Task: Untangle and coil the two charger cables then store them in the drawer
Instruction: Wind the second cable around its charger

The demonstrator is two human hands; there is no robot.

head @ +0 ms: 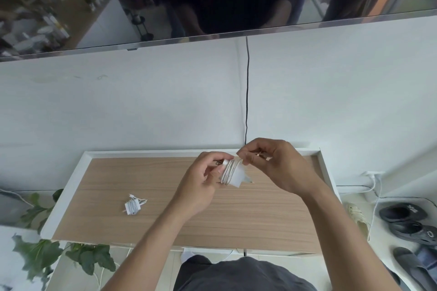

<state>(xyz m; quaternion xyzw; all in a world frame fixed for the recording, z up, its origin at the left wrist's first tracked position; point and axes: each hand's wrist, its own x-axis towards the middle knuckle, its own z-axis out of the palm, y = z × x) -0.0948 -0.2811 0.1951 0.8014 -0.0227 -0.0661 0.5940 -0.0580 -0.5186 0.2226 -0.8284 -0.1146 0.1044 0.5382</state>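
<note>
White and wound into a bundle, one charger cable (pixel 133 206) lies on the wooden tabletop (pixel 236 219), well left of the left grip (pixel 201 179) and nearer the person. That grip curls round the second charger cable (pixel 229 171), which is wrapped on its white plug and held above the tabletop. Just to its right, the right grip (pixel 279 165) pinches the cable at the top of the coil. Dark shoes (pixel 406 222) sit on the floor, far right.
</note>
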